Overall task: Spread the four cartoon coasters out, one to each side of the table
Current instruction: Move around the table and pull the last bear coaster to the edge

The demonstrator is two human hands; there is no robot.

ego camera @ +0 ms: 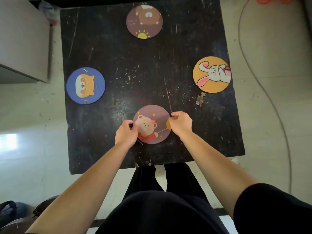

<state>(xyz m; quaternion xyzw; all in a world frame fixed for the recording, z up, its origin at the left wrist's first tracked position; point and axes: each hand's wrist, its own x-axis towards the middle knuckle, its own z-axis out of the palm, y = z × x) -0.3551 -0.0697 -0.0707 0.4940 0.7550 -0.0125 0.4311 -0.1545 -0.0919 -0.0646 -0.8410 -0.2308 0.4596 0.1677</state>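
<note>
Our fingers (pixel 172 115) pinch the mauve bear coaster (pixel 152 124) at its rim: left hand (pixel 125 133) on the left edge, right hand (pixel 181 123) on the right edge, both closed on it. It lies at the near side of the black bench (pixel 143 73). The purple bear coaster (pixel 144 21) sits at the far side, the blue dog coaster (pixel 85 85) at the left edge, the yellow rabbit coaster (pixel 211 74) at the right edge, slightly overhanging. We judge the discs thin, light and fairly stiff; rim holds suit best. All four sides look served.
</note>
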